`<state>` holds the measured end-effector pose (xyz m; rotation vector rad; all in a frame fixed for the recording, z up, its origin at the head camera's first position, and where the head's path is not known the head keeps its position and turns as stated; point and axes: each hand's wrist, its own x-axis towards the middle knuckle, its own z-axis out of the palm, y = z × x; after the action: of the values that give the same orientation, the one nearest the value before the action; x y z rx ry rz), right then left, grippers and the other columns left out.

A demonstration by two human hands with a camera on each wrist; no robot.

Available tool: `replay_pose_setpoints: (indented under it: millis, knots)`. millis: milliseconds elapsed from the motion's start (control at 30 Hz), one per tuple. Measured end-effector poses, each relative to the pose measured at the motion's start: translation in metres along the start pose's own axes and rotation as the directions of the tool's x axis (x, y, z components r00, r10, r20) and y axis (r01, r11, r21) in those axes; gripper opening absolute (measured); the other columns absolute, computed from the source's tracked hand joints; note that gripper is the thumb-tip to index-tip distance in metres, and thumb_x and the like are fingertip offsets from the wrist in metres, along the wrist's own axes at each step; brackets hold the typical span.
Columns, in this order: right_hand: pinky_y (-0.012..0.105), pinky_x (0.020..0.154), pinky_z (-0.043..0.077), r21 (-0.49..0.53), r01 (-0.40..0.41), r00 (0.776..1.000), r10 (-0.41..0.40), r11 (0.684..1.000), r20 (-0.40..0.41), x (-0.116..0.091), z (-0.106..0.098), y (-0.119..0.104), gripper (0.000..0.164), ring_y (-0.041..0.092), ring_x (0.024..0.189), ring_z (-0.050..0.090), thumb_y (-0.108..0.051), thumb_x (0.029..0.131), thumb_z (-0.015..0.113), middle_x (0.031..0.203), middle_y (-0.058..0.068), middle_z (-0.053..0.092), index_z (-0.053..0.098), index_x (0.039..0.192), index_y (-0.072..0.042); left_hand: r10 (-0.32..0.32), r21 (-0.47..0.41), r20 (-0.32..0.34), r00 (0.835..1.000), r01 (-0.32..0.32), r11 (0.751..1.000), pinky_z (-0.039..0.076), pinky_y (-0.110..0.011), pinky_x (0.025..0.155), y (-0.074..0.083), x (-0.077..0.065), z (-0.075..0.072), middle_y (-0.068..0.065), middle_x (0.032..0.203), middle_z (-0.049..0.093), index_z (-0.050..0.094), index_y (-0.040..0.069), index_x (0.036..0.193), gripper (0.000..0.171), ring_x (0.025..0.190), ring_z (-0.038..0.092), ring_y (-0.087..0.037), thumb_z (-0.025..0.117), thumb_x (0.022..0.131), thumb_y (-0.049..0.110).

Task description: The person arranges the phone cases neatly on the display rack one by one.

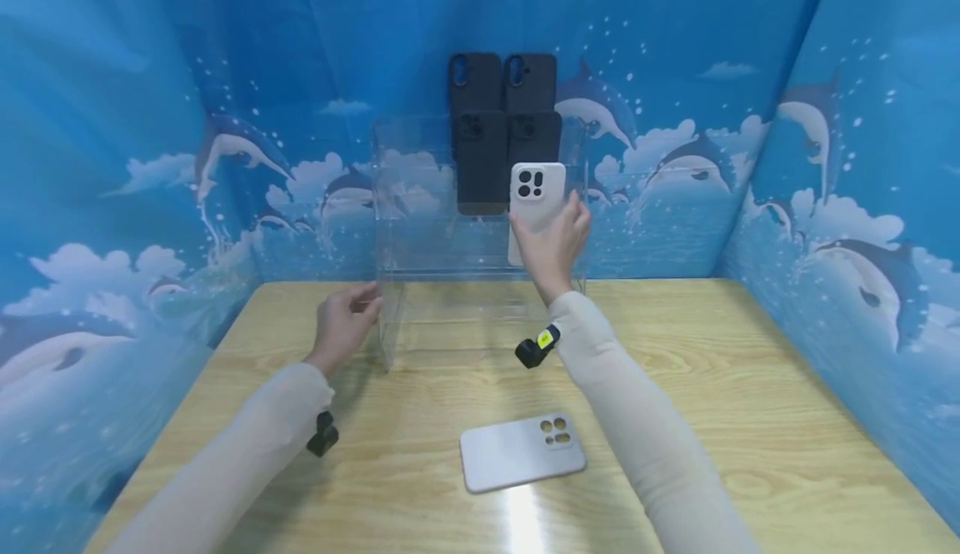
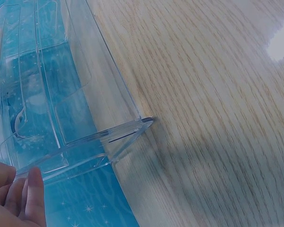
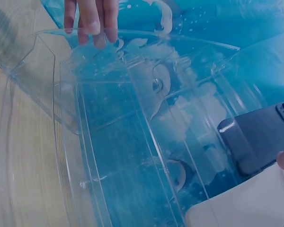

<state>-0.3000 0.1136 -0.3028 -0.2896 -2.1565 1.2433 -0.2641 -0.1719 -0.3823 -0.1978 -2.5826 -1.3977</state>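
Observation:
My right hand point(image 1: 551, 246) grips a white phone case point(image 1: 537, 192) by its sides, thumb at the left edge and fingers at the right. The case stands upright, camera cutouts at the top, in front of the clear tiered display stand point(image 1: 442, 246). Behind it, the lower right dark phone case point(image 1: 534, 133) is partly covered. In the right wrist view the white case point(image 3: 241, 203) overlaps a dark case point(image 3: 258, 137). My left hand point(image 1: 347, 321) is at the stand's left side panel, its fairly straight fingers point(image 3: 88, 14) touching the panel's edge.
Three more dark phone cases stand on the tiers: upper left point(image 1: 476, 83), upper right point(image 1: 531, 83) and lower left point(image 1: 482, 162). A pale grey phone case point(image 1: 510, 454) lies flat on the wooden table point(image 1: 675, 387) before the stand. Blue dolphin-print curtains point(image 1: 300, 54) enclose the table.

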Motion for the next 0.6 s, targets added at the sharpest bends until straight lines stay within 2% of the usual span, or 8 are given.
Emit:
replay_pose_setpoints:
  millis: [367, 600]
  knots:
    - [0.047, 0.116, 0.027, 0.108, 0.043, 0.99, -0.057, 0.993, 0.128, -0.017, -0.032, 0.016, 0.091, 0.03, 0.139, 0.024, -0.038, 0.083, 0.073, 0.151, 0.013, 0.018, 0.019, 0.151, -0.01, 0.005, 0.015, -0.005, 1.0, -0.005, 1.0, 0.06, -0.035, 0.079, 0.0, 0.001, -0.001, -0.016, 0.127, 0.061, 0.055, 0.003, 0.133, 0.039, 0.104, 0.065, -0.03, 0.058, 0.097, 0.016]
    - [0.046, 0.118, 0.024, 0.16, -0.061, 0.967, 0.019, 0.985, 0.255, -0.037, -0.059, 0.028, 0.094, 0.027, 0.141, 0.023, -0.043, 0.083, 0.072, 0.152, 0.012, 0.02, 0.016, 0.152, -0.013, 0.007, 0.016, 0.004, 1.0, -0.007, 1.0, 0.06, -0.033, 0.079, 0.001, 0.0, 0.0, -0.017, 0.126, 0.061, 0.054, 0.002, 0.133, 0.039, 0.104, 0.065, -0.031, 0.058, 0.097, 0.015]
